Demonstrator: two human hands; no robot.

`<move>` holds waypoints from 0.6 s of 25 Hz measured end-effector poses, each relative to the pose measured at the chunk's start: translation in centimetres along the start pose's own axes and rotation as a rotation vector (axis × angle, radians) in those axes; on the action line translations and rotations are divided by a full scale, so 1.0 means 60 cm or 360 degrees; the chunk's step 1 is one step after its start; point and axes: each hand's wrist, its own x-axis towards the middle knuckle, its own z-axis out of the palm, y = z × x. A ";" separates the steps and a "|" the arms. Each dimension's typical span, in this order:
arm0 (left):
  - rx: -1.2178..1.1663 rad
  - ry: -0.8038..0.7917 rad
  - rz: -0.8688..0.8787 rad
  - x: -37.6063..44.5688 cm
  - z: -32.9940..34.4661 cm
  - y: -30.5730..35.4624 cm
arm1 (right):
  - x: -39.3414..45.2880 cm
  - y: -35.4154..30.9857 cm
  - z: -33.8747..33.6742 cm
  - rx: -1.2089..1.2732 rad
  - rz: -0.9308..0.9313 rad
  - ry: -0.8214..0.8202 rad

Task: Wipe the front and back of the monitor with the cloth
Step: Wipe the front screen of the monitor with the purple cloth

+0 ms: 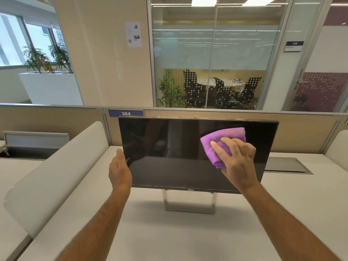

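A black monitor (pixel 169 151) with a dark screen stands on a silver stand (pixel 189 204) in the middle of the white desk (pixel 178 238), its front facing me. My right hand (pixel 239 162) presses a folded purple cloth (pixel 224 142) flat against the upper right part of the screen, fingers spread over the cloth. My left hand (pixel 119 170) is at the monitor's left edge, thumb along the front of the bezel; its fingers are hidden behind the panel.
A padded white divider (pixel 56 176) runs along the desk's left side. A beige partition (pixel 244 129) with a blue tag reading 384 stands behind the monitor. A grey cable hatch (pixel 288 164) is set in the desk at the right.
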 end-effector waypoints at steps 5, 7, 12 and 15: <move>-0.0011 -0.0022 0.0022 0.003 -0.002 -0.001 | 0.012 0.000 -0.004 0.0120 0.0579 0.0171; -0.0014 -0.0021 0.0017 0.005 -0.003 -0.001 | 0.011 -0.018 0.005 0.0027 0.0087 0.0035; -0.0037 -0.0030 -0.0039 0.012 -0.006 0.001 | 0.049 -0.030 0.007 0.0010 0.0049 0.0015; -0.0052 -0.0047 -0.0047 0.013 -0.008 0.000 | 0.069 -0.054 0.013 -0.0003 0.0137 0.0032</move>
